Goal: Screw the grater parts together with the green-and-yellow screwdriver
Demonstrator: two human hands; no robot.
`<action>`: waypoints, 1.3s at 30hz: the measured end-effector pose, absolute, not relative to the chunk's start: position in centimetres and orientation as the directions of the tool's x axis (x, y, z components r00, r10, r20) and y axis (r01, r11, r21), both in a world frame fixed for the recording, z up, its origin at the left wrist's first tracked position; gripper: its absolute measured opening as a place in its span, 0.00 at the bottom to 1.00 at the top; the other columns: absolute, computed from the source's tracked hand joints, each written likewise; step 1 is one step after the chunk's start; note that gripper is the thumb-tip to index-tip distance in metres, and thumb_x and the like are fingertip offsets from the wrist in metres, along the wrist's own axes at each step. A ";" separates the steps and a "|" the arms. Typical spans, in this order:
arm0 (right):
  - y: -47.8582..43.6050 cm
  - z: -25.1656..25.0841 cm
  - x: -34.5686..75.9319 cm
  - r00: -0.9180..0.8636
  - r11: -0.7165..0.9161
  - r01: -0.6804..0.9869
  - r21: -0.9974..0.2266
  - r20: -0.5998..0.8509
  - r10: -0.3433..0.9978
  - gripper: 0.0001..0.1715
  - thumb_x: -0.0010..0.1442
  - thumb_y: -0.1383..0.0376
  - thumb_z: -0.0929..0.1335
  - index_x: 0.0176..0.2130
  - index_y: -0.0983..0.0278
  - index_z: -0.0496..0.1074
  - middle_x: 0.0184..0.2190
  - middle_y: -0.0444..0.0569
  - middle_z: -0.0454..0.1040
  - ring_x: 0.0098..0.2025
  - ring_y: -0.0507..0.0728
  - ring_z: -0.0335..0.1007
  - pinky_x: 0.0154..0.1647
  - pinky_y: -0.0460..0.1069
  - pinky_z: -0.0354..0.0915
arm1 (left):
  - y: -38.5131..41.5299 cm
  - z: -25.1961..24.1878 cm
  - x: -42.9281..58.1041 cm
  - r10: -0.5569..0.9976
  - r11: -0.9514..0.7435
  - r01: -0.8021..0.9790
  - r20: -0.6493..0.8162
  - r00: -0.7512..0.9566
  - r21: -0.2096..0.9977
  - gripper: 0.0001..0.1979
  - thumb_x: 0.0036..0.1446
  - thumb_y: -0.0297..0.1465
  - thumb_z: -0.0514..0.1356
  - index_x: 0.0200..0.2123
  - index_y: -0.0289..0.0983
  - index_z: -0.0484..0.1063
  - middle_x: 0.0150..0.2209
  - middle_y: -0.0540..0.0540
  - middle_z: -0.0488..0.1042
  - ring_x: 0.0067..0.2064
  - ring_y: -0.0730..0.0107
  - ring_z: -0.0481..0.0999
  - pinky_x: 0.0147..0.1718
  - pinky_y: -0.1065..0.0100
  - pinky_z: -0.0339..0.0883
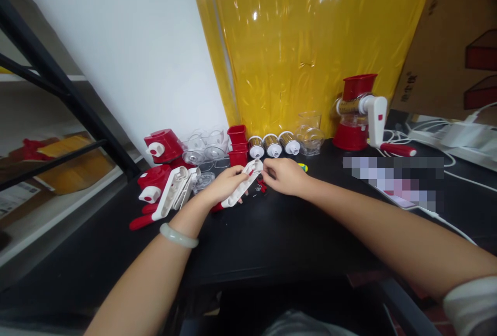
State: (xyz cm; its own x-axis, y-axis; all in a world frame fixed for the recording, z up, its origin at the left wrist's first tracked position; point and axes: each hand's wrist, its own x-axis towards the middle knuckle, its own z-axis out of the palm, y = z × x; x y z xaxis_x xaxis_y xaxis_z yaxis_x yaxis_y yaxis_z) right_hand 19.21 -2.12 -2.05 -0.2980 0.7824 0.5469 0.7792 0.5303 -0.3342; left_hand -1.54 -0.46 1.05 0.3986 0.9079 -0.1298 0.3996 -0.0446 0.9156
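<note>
Black tabletop (279, 243), left hand (228, 185) gripping crank (234, 198), right hand (286, 176) curled alongside, grip unclear

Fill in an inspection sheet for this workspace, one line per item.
Surface: black tabletop, crowded toward the back.
Job's things: white crank, held; small red parts beside it; spare cranks at left; three grater drums behind.
Clutter: yellow-green object, partly hidden by the right hand.
Hands: left hand holds the white crank; right hand is at its far end, fingers curled, contents unclear.
Cables: white cables at right.
Surroundings: yellow curtain behind, cardboard box right, shelving left.
</note>
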 end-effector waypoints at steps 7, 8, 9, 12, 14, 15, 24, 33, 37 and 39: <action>-2.0 -2.3 19.2 -0.287 0.634 0.719 -0.284 0.710 0.643 0.13 0.59 0.61 0.67 0.45 0.63 0.69 0.43 0.56 0.71 0.48 0.64 0.64 0.47 0.56 0.62 | -0.5 0.7 -1.8 0.866 -0.091 0.392 -0.122 0.485 0.916 0.23 0.63 0.52 0.57 0.40 0.36 0.70 0.25 0.49 0.75 0.21 0.70 0.73 0.17 0.71 0.68; -1.9 -2.5 19.2 -0.297 0.644 0.706 -0.294 0.704 0.646 0.17 0.59 0.61 0.68 0.48 0.64 0.68 0.45 0.57 0.70 0.50 0.65 0.63 0.49 0.57 0.63 | -0.4 0.6 -1.8 0.858 -0.096 0.393 -0.124 0.499 0.915 0.26 0.63 0.55 0.55 0.40 0.36 0.71 0.25 0.48 0.75 0.21 0.70 0.73 0.17 0.71 0.68; -1.9 -2.7 19.2 -0.308 0.654 0.690 -0.308 0.693 0.651 0.20 0.59 0.60 0.68 0.50 0.64 0.68 0.48 0.58 0.69 0.52 0.66 0.63 0.52 0.59 0.63 | -0.4 0.5 -1.9 0.849 -0.101 0.395 -0.128 0.513 0.913 0.29 0.62 0.57 0.54 0.41 0.35 0.71 0.25 0.48 0.75 0.21 0.69 0.73 0.17 0.71 0.68; -1.7 -3.2 19.1 -0.353 0.686 0.642 -0.343 0.661 0.662 0.23 0.60 0.60 0.69 0.54 0.63 0.68 0.51 0.58 0.70 0.54 0.66 0.62 0.55 0.61 0.62 | -0.4 0.3 -2.0 0.825 -0.106 0.403 -0.146 0.546 0.909 0.33 0.60 0.61 0.52 0.41 0.35 0.72 0.24 0.47 0.75 0.20 0.69 0.74 0.16 0.71 0.66; -1.5 -3.5 19.1 -0.392 0.712 0.606 -0.355 0.645 0.656 0.22 0.60 0.60 0.69 0.53 0.62 0.69 0.50 0.57 0.72 0.53 0.65 0.63 0.56 0.62 0.62 | -0.6 0.4 -1.9 0.818 -0.098 0.398 -0.154 0.554 0.912 0.34 0.60 0.62 0.52 0.42 0.35 0.72 0.23 0.47 0.76 0.18 0.70 0.73 0.16 0.72 0.65; -1.4 -3.6 19.0 -0.408 0.723 0.588 -0.364 0.638 0.653 0.20 0.61 0.60 0.69 0.52 0.62 0.70 0.48 0.56 0.74 0.52 0.65 0.64 0.55 0.61 0.62 | -0.7 0.5 -1.8 0.816 -0.093 0.394 -0.157 0.556 0.914 0.34 0.60 0.62 0.52 0.42 0.35 0.72 0.23 0.47 0.76 0.18 0.70 0.73 0.16 0.72 0.65; -1.1 -3.9 18.8 -0.378 0.733 0.510 -0.450 0.649 0.661 0.15 0.56 0.63 0.72 0.44 0.62 0.71 0.43 0.53 0.76 0.47 0.62 0.68 0.52 0.58 0.64 | -1.0 0.7 -1.5 0.812 -0.112 0.422 -0.162 0.561 0.900 0.33 0.61 0.60 0.52 0.40 0.34 0.72 0.23 0.46 0.76 0.18 0.68 0.73 0.16 0.69 0.67; -1.6 -3.2 18.4 -0.330 0.634 0.424 -0.647 0.542 0.773 0.16 0.52 0.65 0.73 0.40 0.62 0.68 0.41 0.50 0.73 0.43 0.58 0.70 0.45 0.53 0.66 | -1.4 1.1 -1.3 0.807 -0.125 0.459 -0.179 0.562 0.880 0.32 0.61 0.60 0.52 0.36 0.34 0.73 0.24 0.44 0.78 0.18 0.66 0.74 0.17 0.69 0.67; -1.7 -3.1 18.4 -0.328 0.612 0.377 -0.696 0.517 0.791 0.14 0.53 0.66 0.71 0.40 0.62 0.67 0.40 0.49 0.72 0.43 0.58 0.70 0.44 0.53 0.66 | -1.3 1.1 -1.3 0.803 -0.122 0.440 -0.172 0.570 0.890 0.31 0.61 0.59 0.54 0.37 0.34 0.73 0.24 0.44 0.78 0.19 0.66 0.75 0.18 0.69 0.68; -1.7 -3.0 18.5 -0.335 0.608 0.360 -0.707 0.510 0.792 0.13 0.54 0.66 0.70 0.41 0.62 0.67 0.39 0.48 0.72 0.43 0.58 0.70 0.44 0.53 0.65 | -1.3 0.9 -1.4 0.800 -0.127 0.438 -0.169 0.576 0.890 0.31 0.61 0.59 0.54 0.38 0.34 0.73 0.25 0.43 0.78 0.19 0.66 0.75 0.18 0.68 0.69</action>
